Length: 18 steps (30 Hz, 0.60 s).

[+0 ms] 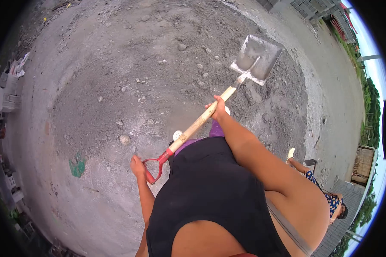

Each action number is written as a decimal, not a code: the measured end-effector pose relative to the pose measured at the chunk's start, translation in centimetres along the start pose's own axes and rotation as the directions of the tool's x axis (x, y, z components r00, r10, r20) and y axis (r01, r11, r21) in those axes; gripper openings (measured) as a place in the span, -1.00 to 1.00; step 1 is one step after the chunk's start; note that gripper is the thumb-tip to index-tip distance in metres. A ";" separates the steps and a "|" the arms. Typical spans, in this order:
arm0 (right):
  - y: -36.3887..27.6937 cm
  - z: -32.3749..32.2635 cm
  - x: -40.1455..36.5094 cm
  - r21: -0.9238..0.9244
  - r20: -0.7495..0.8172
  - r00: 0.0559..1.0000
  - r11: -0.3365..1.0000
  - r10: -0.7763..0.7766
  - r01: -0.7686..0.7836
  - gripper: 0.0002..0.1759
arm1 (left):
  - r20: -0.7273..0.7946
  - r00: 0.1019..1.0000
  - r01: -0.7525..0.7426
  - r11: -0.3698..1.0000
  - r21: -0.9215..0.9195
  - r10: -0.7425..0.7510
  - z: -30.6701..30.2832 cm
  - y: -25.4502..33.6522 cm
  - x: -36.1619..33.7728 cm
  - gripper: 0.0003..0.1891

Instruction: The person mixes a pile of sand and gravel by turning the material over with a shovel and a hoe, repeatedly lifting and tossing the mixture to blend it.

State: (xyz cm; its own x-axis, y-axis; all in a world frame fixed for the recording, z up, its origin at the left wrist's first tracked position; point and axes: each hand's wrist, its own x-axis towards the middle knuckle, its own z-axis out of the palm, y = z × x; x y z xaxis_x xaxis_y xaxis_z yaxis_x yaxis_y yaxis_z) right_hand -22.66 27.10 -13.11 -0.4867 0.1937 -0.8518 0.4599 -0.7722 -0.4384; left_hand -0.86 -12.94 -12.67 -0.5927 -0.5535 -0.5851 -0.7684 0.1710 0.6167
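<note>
My right hand [218,108] is wrapped round the pale wooden shaft of a shovel [199,122], fairly low towards the blade. At the shaft's upper end, my left hand [137,166] is closed at the red D-shaped handle [161,160]; part of its fingers is hidden. The square metal blade [259,58] has grey dust on its face and whitish edges. It rests on or just over a broad spread of grey sand and gravel [158,64], ahead and to the right of me.
Several stones, one a rounded stone [124,139], dot the ground. A green scrap [77,165] lies at left. Another person [330,201] in blue patterned clothing stands at right, near a dark shovel blade [309,162]. Stacked blocks [306,8] stand at the top right, pale blocks [8,100] at far left.
</note>
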 end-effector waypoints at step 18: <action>-9.9 -1.2 -7.0 -0.035 0.340 0.941 0.999 -0.004 0.017 -0.62 | 0.181 0.908 0.390 0.603 -0.696 -0.379 2.4 4.8 -6.0 -0.32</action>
State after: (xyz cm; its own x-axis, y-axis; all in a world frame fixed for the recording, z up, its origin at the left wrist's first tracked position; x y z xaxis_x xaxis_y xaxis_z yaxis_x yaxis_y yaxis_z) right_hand -22.88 34.08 -3.13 -0.7118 -0.0205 -0.7021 0.4776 -0.7470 -0.4624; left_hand -1.57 -6.83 -7.39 -0.2905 -0.4197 -0.8599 -0.5266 -0.6802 0.5099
